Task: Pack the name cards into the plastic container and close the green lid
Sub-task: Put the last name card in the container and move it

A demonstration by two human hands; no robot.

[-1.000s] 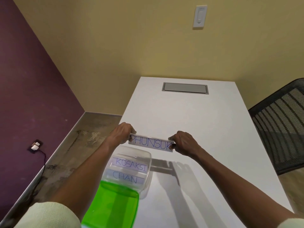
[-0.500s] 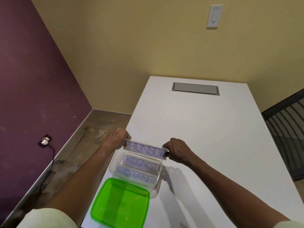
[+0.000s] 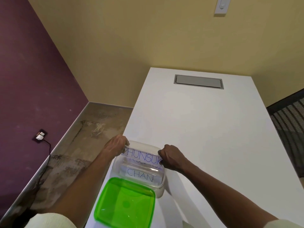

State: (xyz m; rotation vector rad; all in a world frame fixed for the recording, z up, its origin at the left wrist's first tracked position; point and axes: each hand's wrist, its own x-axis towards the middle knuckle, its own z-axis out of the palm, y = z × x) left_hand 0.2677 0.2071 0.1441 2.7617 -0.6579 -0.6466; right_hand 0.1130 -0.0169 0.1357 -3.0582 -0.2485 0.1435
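The PHUNSUK card could catch on the rim of the plastic container or tip over the two cards already inside, if one end drops first. The left hand and right hand pinch its ends, fingers closed. It is a long white strip with blue lettering, over the container's far side; the green lid lies open just nearer on the bench.

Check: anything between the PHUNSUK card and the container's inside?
Nothing visible blocks it. The PHUNSUK card, held by the left hand and right hand, is over the open plastic container. The green lid lies nearer the person, off the opening.
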